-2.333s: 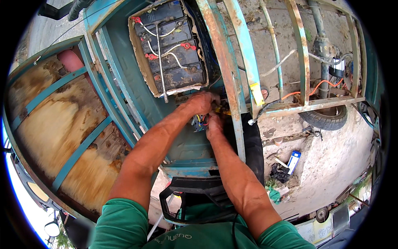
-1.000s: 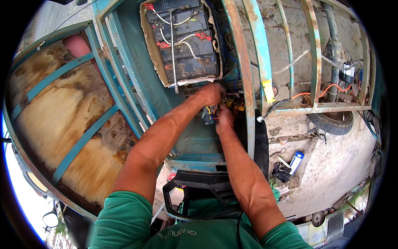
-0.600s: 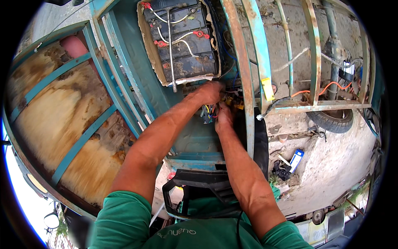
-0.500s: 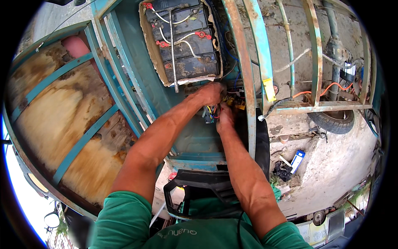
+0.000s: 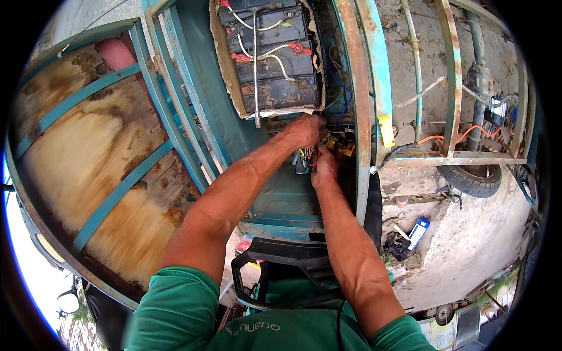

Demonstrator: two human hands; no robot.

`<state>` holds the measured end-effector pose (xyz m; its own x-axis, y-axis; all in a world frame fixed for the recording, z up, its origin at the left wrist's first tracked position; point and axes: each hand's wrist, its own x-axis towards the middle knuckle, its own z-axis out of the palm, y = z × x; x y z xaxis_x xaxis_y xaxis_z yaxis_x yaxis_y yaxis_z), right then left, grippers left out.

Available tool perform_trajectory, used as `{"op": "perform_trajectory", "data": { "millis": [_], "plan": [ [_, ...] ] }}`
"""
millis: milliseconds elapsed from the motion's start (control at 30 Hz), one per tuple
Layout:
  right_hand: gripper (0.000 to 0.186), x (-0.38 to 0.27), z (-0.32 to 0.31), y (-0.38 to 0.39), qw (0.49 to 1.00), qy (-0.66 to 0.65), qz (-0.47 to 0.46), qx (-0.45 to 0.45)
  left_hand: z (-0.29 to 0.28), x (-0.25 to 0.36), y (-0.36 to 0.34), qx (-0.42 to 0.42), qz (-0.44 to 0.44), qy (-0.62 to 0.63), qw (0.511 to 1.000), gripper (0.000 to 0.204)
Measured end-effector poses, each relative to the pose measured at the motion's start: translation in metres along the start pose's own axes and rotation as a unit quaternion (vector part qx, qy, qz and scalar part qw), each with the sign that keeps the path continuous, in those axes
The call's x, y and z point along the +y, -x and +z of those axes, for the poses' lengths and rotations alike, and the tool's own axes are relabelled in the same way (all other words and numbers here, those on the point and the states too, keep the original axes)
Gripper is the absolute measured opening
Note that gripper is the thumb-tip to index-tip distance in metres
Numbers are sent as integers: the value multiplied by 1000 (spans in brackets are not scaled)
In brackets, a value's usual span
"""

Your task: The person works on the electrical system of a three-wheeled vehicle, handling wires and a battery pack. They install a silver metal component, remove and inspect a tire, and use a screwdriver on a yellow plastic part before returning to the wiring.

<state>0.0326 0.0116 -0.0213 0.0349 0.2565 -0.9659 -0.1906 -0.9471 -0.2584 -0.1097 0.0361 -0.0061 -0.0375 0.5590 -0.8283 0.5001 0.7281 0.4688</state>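
Both my hands are close together inside a teal metal compartment, just below a box of batteries. My left hand is closed, its fingertips curled out of sight beside the wiring, so what it grips is hidden. Lower and to the right, my right hand is pinched at a bundle of coloured electrical wires. A grey connector hangs from the bundle. Yellow parts sit right of my fingers. The black batteries have white cables and red terminal covers, with a metal bar across them.
A rusty teal frame rail runs close along my right arm. At left stands a panel with stained boards and teal straps. A black plastic frame lies between my forearms. A tyre and a blue-white box are at right.
The view has shifted a little, so the batteries and frame appear slightly farther right. Both hands stay at the wiring, with only small movement.
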Motion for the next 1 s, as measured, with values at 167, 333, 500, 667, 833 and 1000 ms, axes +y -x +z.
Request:
{"op": "perform_trajectory", "data": {
  "millis": [167,333,500,667,833,1000],
  "plan": [
    [39,-1,3,5,1000,2,14,10,10,-21,-6,2,52,40,998,29],
    [37,5,-4,-7,1000,-6,10,-9,1,-3,1,22,-3,27,999,26],
    [37,7,-4,-11,1000,7,15,8,8,-13,-3,15,38,35,999,24],
    [38,-3,6,5,1000,15,-12,3,8,-13,-3,27,39,36,998,22],
    [39,2,1,-3,1000,9,-11,-6,9,-15,-7,0,15,19,1000,21],
    [40,-3,5,5,1000,24,-7,-1,16,-23,-6,44,68,64,995,19]
  ]
}}
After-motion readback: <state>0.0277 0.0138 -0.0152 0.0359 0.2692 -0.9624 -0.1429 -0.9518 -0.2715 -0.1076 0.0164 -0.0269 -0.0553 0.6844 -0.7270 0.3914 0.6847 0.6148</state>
